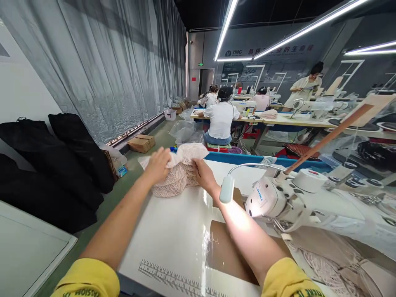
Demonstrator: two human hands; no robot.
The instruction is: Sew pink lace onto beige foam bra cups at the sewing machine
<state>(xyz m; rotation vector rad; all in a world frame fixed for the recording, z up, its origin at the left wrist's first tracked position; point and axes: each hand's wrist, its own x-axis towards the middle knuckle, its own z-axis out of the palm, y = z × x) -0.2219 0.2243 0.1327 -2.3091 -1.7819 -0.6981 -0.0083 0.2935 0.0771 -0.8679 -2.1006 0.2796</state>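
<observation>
A bundle of beige-pink lace fabric (169,182) with a pale, nearly white layer (192,152) on top rests at the far left end of the white sewing table (173,231). My left hand (158,166) is closed over its left side, fingers curled onto the pale layer. At the bundle's right side, my right hand (203,175) grips the edge between thumb and fingers. Folds of cloth hide some of the fingertips. Both arms are stretched forward across the tabletop.
A white sewing machine (287,202) with a small lamp (227,189) stands to the right, more lace (328,264) beside it. A ruler scale (173,277) marks the near edge. Black covered items (77,152) stand left. A person in white (220,119) sits ahead.
</observation>
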